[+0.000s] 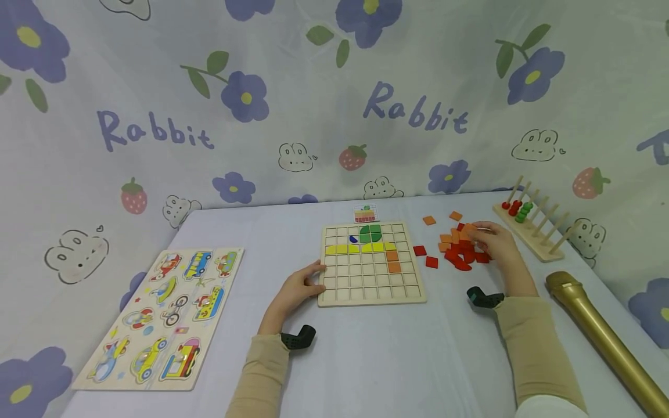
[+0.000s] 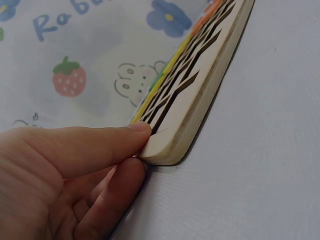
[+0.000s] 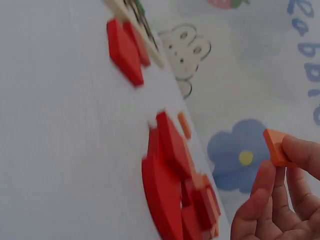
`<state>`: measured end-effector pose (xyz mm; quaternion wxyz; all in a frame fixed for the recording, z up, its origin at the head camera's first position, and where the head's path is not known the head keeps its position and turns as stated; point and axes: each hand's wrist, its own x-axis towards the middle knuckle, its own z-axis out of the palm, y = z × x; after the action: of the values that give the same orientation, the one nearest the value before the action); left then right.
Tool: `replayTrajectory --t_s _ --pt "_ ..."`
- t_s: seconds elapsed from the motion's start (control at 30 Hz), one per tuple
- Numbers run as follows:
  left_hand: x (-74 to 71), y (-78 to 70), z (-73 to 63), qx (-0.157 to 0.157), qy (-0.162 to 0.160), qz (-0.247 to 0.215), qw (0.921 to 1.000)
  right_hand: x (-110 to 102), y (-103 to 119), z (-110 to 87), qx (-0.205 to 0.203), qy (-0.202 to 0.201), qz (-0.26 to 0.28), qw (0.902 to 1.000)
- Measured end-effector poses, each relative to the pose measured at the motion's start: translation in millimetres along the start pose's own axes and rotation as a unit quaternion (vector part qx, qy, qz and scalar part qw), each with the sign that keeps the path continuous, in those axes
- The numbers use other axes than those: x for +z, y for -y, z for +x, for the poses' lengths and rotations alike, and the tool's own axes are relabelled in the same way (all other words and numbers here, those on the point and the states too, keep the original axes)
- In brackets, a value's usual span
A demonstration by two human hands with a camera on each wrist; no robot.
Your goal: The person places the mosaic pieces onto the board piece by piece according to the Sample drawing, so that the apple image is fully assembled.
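Note:
A wooden grid board (image 1: 334,295) lies flat on the table. My left hand (image 1: 294,288) grips its left edge near the front corner, fingertips on the rim in the left wrist view. Green pieces (image 1: 370,233), a small blue piece (image 1: 353,238), a row of yellow pieces (image 1: 355,248) and two orange squares (image 1: 394,267) sit on the grid. Over the loose pile to the right, my right hand (image 1: 496,241) pinches an orange square tile (image 3: 276,147) between thumb and fingers. Beneath it are red tiles (image 1: 459,262) and orange tiles (image 1: 445,238), partly overlapping.
Behind the board lies a small pattern card (image 1: 365,213). A peg stand with beads (image 1: 533,223) is at the back right, a gold microphone (image 1: 601,331) at the right edge. On the left rests a vehicle puzzle board (image 1: 209,331). Two red squares (image 1: 431,262) lie beside the grid board.

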<state>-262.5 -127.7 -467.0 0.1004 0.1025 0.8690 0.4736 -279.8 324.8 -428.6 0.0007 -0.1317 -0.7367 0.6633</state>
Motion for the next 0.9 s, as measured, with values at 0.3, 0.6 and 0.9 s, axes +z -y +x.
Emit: replayTrajectory --t_s 0.3,0.6,0.9 --pt "0.8 0.1 0.5 -0.009 0.003 0.006 0.9999 50 20 -12.1 0.038 0.166 0.140 0.9754" --pt "-1.4 -1.0 2.3 -0.005 0.003 0.009 0.9999 109 23 -8.5 0.072 0.195 0.008 0.9781" --pt "0.3 -1.6 1.3 -0.007 -0.001 0.002 1.0000 152 22 8.3 -0.013 0.200 -0.197 0.9596"
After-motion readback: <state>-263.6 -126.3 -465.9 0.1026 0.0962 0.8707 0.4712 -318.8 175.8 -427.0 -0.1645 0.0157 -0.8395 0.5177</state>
